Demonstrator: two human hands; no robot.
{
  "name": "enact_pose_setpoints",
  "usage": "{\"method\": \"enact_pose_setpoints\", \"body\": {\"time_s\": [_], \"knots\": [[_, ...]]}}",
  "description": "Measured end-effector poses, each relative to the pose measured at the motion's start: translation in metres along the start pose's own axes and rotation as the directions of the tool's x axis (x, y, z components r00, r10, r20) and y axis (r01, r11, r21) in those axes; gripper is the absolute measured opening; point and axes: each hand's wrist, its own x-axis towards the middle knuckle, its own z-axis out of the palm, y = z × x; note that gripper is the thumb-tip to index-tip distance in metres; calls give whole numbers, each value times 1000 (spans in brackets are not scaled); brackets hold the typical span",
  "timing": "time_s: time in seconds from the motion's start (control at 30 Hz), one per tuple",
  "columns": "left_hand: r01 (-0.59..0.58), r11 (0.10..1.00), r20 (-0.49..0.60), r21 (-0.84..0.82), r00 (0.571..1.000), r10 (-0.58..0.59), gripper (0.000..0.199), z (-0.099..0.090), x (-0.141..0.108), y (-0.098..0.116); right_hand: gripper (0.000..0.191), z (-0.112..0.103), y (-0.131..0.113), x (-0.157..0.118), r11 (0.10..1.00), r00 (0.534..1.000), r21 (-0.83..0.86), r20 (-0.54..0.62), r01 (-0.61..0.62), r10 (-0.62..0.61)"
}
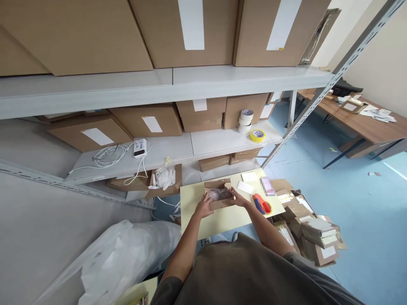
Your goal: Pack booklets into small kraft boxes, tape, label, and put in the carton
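A small open cardboard box sits on the pale yellow tabletop, with something wrapped in clear plastic inside it. My left hand grips the box at its left side, fingers at the upper rim. At the opposite end, my right hand holds the right side by a flap. A red and blue tape dispenser lies to the right of my right hand. Beyond the box are white paper slips and a pinkish packet.
Metal shelving with cartons rises ahead, carrying tape rolls and a power strip. A box of white gloves sits low on the left. Parcels pile up at the right; a plastic bag bulges at the left.
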Motion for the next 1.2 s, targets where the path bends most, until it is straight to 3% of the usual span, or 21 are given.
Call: {"method": "enact_pose_setpoints", "body": {"time_s": [0.13,0.2,0.27,0.37,0.5,0.7,0.83,1.0,1.13,1.2], "knots": [[8,976,-89,-219,996,-29,63,-13,-5,-24,69,11,-8,-14,978,973,154,205,-143,110],[26,944,-145,-329,986,-77,51,-14,-3,-30,70,15,-9,-21,954,962,224,232,-199,146],[26,915,-176,-403,979,-105,46,-13,-2,-34,68,21,-11,-26,955,975,229,162,-189,155],[-26,885,-216,-464,973,-85,43,-6,-1,-37,65,32,-16,-30,986,991,106,-17,-130,132],[-117,857,-290,-501,956,-39,37,3,-5,-37,61,44,-20,-29,996,996,-20,-15,-83,83],[-82,914,-353,-397,933,-69,37,1,-10,-29,52,57,-13,-27,990,980,72,-150,-120,130],[-6,964,-407,-267,907,-107,73,-9,-3,-19,56,67,-13,-26,971,935,69,-262,-228,238],[-90,991,-338,-94,940,53,103,-36,15,-11,77,74,-27,-27,960,940,-130,-269,-249,208],[-117,993,-252,33,960,122,92,-48,20,-14,93,67,-33,-27,943,955,-271,-273,-194,118],[-75,995,-242,71,966,90,78,-44,17,-18,92,63,-32,-26,928,976,-337,-195,-160,98]]}}
